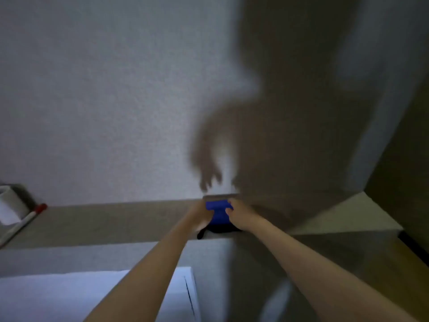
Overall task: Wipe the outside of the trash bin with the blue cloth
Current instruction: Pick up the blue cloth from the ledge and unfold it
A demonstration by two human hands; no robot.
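The blue cloth [218, 210] lies on a grey-brown ledge [116, 221] where it meets the wall. Both arms are stretched out to it. My left hand [200, 216] grips the cloth's left edge and my right hand [241, 217] pinches its right edge. A small black thing [218, 230] shows just under the cloth at the ledge's front edge; blur hides what it is. A white flat-topped object [116, 296] with a dark seam fills the bottom left, and I cannot tell whether it is the trash bin.
A white roll-like object [8, 205] and a red-capped pen [27, 219] sit at the ledge's far left. The textured wall [116, 101] rises behind, crossed by my shadow. A dark panel [413, 159] closes the right side.
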